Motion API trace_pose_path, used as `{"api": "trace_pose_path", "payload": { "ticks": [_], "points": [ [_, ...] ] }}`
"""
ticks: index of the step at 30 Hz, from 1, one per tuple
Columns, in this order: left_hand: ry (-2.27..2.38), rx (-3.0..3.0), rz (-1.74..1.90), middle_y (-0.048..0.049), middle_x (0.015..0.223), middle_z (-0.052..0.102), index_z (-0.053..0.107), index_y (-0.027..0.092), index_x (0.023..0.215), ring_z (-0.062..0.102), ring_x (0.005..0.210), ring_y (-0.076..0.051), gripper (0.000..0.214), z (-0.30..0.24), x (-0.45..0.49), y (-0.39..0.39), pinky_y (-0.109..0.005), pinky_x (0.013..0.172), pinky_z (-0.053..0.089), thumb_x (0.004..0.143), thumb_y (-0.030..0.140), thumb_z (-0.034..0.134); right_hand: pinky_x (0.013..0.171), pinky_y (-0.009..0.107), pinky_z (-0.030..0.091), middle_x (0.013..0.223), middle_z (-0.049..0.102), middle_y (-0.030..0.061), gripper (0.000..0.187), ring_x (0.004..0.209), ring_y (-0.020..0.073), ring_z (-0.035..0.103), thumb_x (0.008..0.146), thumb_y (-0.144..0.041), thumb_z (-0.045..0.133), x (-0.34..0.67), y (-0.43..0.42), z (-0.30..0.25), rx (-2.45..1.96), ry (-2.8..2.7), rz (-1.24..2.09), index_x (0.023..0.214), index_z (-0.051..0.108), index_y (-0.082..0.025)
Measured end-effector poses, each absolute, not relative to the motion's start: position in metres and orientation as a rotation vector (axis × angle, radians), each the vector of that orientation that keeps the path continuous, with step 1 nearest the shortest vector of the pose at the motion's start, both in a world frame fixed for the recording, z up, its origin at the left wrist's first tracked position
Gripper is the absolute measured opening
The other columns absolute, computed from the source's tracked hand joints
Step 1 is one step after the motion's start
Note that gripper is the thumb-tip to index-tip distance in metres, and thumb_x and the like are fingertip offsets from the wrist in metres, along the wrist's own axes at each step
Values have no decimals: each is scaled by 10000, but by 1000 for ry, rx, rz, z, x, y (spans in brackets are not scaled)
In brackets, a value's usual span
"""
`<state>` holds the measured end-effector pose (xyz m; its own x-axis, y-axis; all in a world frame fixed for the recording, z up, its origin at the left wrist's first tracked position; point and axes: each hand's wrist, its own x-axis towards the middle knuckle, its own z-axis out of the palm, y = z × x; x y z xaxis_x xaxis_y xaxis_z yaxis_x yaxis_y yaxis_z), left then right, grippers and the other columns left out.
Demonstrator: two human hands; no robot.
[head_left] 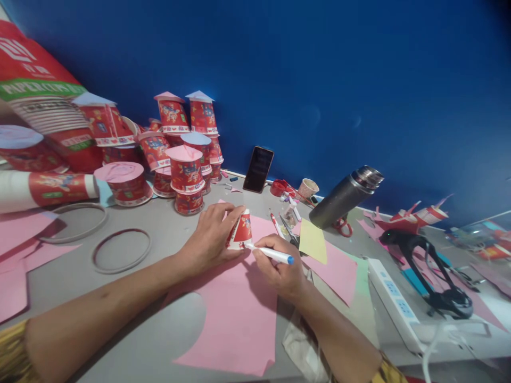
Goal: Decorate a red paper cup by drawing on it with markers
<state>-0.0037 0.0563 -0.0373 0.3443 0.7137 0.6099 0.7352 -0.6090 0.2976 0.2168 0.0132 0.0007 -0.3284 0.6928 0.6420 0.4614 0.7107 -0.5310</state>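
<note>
A red and white paper cup (242, 230) sits over pink paper (239, 324) with a curved piece cut from its left side. My left hand (215, 231) is closed around the cup's left side and hides part of it. Between the fingers of my right hand (281, 266) is a white marker (273, 254) with a blue end, its tip at the cup's lower white band. Whether the tip touches the cup I cannot tell. Just beyond the right hand lie scissors (294, 238) and a yellow paper piece (312, 242).
Stacked red cups with paper tops (186, 170) stand at the back left, near two grey rings (122, 250). A phone (258, 169) leans on the blue wall. A dark flask (345, 197), a power strip (393, 306) and a black headset-like frame (431, 271) occupy the right.
</note>
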Motion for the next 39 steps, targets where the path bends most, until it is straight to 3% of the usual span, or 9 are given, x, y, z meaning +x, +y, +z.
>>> {"api": "trace_pose_path", "payload": {
  "ticks": [13,19,39],
  "points": [
    [-1417,-2574,-1140,-165,1419,576,463,276,1550,567,1279,-414,926,-38,-5,56,-552,1076,459,760,450,914,637,286,522,762,739,18,92,626,158,657,998,-243,634,219,15,1,-944,-1956,330,939,701,-220],
    [-1377,-2574,-1152,-184,1390,587,492,221,1531,582,1239,-414,873,-35,-5,55,-557,1043,474,792,461,888,639,283,512,725,715,5,93,622,159,651,996,-247,635,219,15,0,-953,-1978,374,938,702,-219],
    [-1416,-2606,-1129,-167,1391,586,480,256,1533,581,1265,-408,864,-30,-6,55,-553,1060,476,797,464,883,594,267,494,770,750,14,112,595,145,638,987,-287,654,222,16,0,-1012,-1935,418,925,717,-219]
  ]
}}
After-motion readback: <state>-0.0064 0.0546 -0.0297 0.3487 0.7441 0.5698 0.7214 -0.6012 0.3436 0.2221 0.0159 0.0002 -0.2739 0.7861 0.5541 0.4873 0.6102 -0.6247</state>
